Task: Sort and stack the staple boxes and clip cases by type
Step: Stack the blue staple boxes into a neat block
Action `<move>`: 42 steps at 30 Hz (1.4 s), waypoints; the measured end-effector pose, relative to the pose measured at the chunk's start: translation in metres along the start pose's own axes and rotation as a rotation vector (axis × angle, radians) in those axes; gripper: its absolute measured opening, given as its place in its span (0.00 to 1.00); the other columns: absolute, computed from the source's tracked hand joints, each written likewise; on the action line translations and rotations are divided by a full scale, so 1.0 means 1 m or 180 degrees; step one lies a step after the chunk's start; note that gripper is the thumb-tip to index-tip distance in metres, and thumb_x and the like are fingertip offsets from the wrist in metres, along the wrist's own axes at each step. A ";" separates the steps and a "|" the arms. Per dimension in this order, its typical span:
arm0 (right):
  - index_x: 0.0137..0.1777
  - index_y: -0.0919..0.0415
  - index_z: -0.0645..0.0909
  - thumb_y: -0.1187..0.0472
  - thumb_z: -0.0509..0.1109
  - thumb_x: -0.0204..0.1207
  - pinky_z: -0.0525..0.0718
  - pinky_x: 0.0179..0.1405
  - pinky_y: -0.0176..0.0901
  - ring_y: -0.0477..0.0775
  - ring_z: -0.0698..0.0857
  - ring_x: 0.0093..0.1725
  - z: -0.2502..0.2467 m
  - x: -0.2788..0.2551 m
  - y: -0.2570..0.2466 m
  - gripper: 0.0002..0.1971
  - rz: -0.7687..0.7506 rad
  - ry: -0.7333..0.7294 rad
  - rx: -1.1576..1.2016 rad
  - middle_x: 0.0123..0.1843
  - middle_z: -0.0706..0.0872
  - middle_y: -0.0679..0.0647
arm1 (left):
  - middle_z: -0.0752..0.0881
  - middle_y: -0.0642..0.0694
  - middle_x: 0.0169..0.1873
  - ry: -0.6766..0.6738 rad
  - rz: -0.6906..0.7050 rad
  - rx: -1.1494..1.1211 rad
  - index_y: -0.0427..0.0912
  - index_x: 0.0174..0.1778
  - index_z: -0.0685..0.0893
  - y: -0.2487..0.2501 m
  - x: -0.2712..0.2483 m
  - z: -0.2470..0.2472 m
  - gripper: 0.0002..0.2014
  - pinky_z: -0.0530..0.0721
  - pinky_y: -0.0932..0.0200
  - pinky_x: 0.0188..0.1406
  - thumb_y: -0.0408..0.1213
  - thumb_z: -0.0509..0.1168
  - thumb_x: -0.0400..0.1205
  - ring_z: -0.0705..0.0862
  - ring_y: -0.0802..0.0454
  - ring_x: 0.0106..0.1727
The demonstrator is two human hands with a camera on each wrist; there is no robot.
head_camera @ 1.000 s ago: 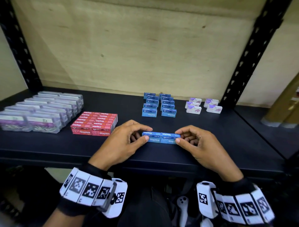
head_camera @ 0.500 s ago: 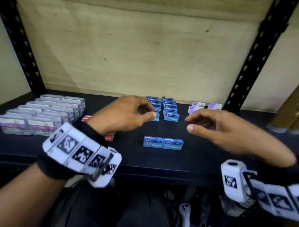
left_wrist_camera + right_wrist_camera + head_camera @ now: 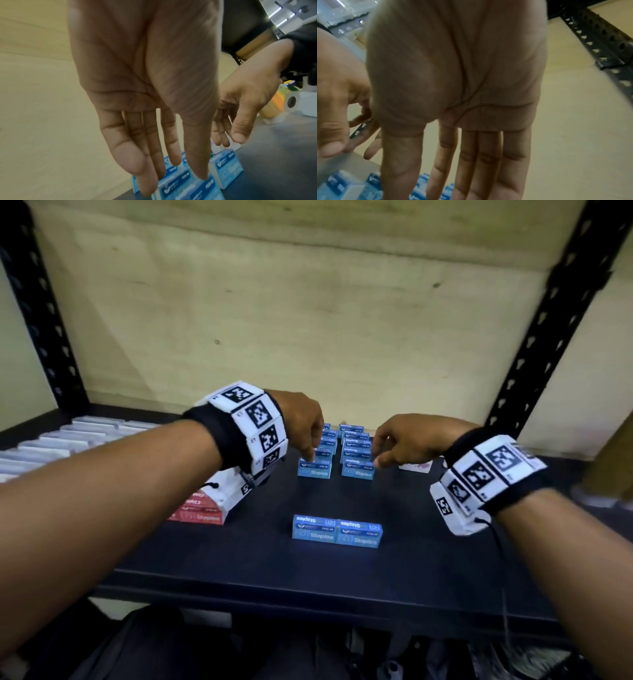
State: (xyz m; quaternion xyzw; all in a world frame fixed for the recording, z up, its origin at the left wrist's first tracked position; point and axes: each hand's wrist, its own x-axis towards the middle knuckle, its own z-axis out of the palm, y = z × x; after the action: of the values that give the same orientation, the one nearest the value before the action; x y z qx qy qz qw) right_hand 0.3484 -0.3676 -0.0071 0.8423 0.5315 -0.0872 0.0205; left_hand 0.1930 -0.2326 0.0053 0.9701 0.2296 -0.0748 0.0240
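Observation:
Two blue staple boxes (image 3: 337, 530) lie side by side at the shelf's front centre, with no hand on them. Behind them stand two rows of blue staple boxes, a left row (image 3: 314, 469) and a right row (image 3: 357, 470). My left hand (image 3: 310, 455) reaches down over the left row, fingers straight, tips at its front box (image 3: 185, 189). My right hand (image 3: 376, 458) hangs beside the right row with straight fingers and holds nothing. The wrist views show the left hand (image 3: 173, 162) and the right hand (image 3: 447, 175) as bare palms above blue boxes (image 3: 342, 185).
Red staple boxes (image 3: 198, 510) sit left of centre, partly hidden by my left wrist. Clear clip cases (image 3: 68, 436) fill the far left. A white and purple box (image 3: 416, 465) peeks out behind my right hand. Black uprights (image 3: 534, 344) and a wooden back panel bound the shelf.
Both hands let go of the two front blue boxes and moved back to the rows of blue boxes. The pair stayed at the front centre.

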 end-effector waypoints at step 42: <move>0.51 0.48 0.87 0.50 0.77 0.76 0.81 0.43 0.35 0.43 0.88 0.42 0.018 -0.075 -0.019 0.06 -0.0356 -0.0749 0.0064 0.45 0.93 0.44 | 0.92 0.51 0.46 -0.0927 0.0279 0.0120 0.51 0.52 0.88 0.004 -0.058 0.023 0.11 0.84 0.59 0.50 0.45 0.76 0.75 0.88 0.55 0.50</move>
State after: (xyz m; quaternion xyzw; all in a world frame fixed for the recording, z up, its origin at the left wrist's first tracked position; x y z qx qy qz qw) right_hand 0.2977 -0.4288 -0.0108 0.7955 0.5706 -0.1917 0.0694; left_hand 0.1403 -0.2637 -0.0079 0.9584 0.1797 -0.2178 0.0421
